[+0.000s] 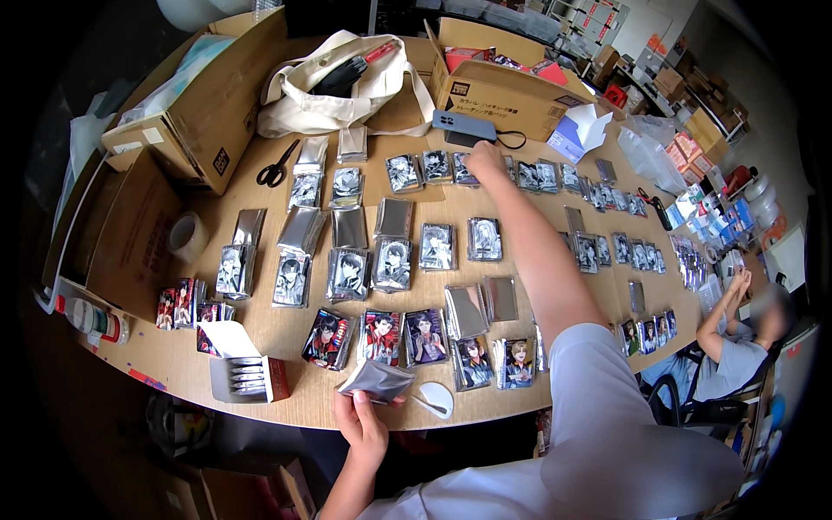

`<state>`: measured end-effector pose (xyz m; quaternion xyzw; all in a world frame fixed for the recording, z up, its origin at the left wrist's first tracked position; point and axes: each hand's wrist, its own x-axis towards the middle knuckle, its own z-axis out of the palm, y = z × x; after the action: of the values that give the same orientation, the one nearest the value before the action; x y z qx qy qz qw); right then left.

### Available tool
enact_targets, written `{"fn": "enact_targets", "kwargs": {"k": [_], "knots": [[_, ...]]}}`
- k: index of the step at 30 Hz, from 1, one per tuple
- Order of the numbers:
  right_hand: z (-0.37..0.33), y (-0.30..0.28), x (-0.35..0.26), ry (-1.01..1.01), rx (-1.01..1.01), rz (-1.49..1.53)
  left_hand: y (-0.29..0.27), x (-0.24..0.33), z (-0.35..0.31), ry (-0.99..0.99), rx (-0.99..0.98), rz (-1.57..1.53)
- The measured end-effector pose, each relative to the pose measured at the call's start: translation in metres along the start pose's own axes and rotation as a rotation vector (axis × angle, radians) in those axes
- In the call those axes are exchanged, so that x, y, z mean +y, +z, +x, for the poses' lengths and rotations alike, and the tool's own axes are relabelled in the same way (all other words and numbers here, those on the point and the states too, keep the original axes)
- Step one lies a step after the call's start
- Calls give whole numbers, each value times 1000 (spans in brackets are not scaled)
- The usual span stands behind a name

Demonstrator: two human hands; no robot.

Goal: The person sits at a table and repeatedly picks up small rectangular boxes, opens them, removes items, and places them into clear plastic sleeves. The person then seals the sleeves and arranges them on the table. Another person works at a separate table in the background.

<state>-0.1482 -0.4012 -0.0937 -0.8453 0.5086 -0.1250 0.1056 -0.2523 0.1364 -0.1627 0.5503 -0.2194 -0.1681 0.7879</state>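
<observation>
My left hand (362, 425), near the front edge of the table, is closed round a small stack of silver foil packets (378, 380), thumb on top. My right arm stretches across to the back row, where my right hand (485, 161) bends down over a pile of black-and-white character cards (463, 170). Its fingers are drawn together; what they pinch, if anything, is hidden. Left of it lie similar piles (404, 173). Colour character cards (381, 336) sit in stacks just beyond my left hand. Plain silver packets (466, 310) lie beside them.
A small open carton (247, 380) holds white packets. A white oval cutter (435, 400) lies by the front edge. Black scissors (277, 165), a tape roll (187, 237), a phone (464, 125), a canvas bag (347, 82) and cardboard boxes (498, 91) stand around. Another person (737, 334) sits at right.
</observation>
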Motion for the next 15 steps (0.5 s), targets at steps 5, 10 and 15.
{"fn": "enact_targets", "kwargs": {"k": [5, 10, 15], "knots": [[3, 2, -20, 77, -95, -5, -1, 8, -1, -41, 2, -1], [28, 16, 3, 105, -128, 89, 2, 3, -2, -9, -1, 38], [36, 20, 16, 107, -195, 127, 3, -1, -3, -12, 0, 28]]}}
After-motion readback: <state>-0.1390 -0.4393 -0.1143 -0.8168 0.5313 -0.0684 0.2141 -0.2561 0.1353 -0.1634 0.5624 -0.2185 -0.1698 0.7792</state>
